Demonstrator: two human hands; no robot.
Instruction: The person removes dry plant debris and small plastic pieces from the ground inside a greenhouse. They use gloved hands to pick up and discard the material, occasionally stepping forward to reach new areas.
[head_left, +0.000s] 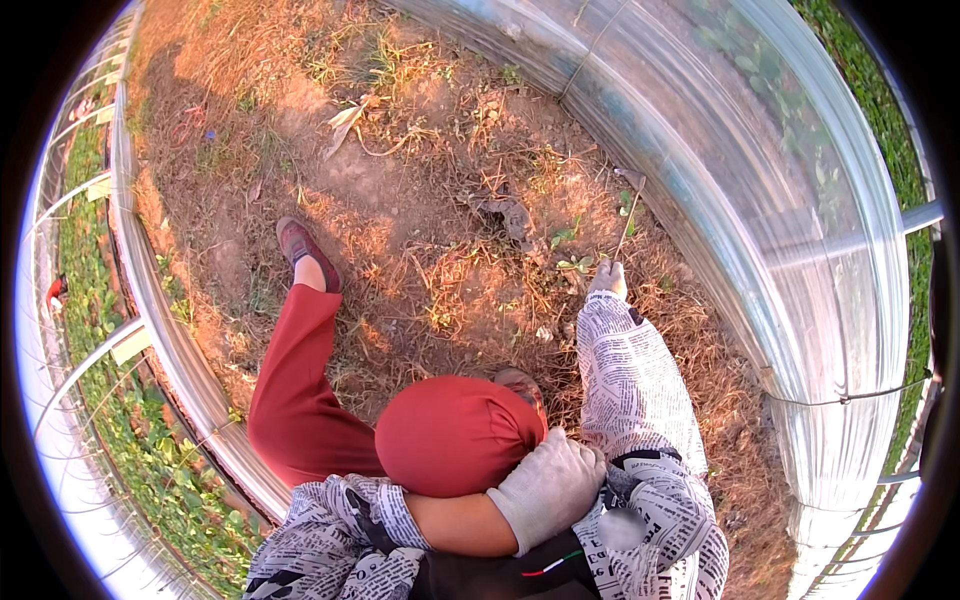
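My right hand (610, 279), in a pale glove, grips a thin-handled hand tool (628, 217) close to the ground. At its far end a small flat blade (631, 178) reaches near the foot of the plastic sheeting. Small green weeds (577, 264) grow beside the hand and the shaft. My left hand (553, 480), in a whitish knit glove, lies across my body between my bent knee (457, 435) and my right sleeve (637, 375). Its fingers are curled, and whether anything sits inside them is hidden.
Clear plastic sheeting (720, 165) curves along the right, tied by cords. Another row with plastic edging (161, 300), hoops and green plants (172, 465) runs along the left. Dry grass and bare soil (360, 180) lie between, with a dark scrap (514, 217). My left shoe (307, 247) rests forward.
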